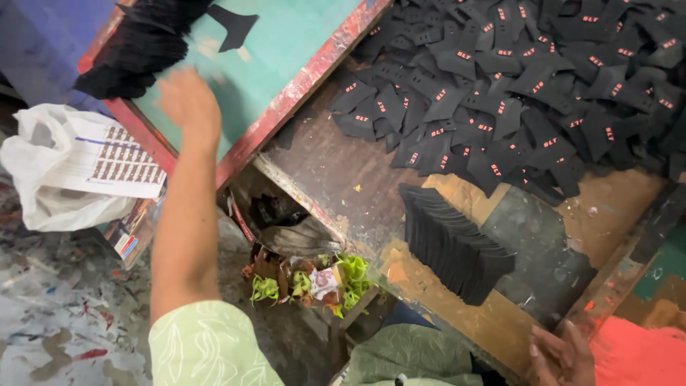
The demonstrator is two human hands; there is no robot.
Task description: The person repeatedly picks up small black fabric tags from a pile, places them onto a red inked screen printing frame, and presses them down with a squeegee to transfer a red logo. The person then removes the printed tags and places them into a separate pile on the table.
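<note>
Our left hand (pixel 188 100), blurred so we cannot tell its grip, hovers over the teal board (pixel 286 50) near a black cutout (pixel 232 27). Our right hand (pixel 561 354) rests open on the counter (pixel 343 179) edge, near the fanned black stack (pixel 454 243).

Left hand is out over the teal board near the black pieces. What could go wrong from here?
1. The left hand is blurred with motion beside the heap of black pieces at the teal board corner; a brush might push some off the edge.
2. The fanned stack of black pieces leans unsupported on the worktable, and the right hand rests apart from it; a jolt may topple it.
</note>
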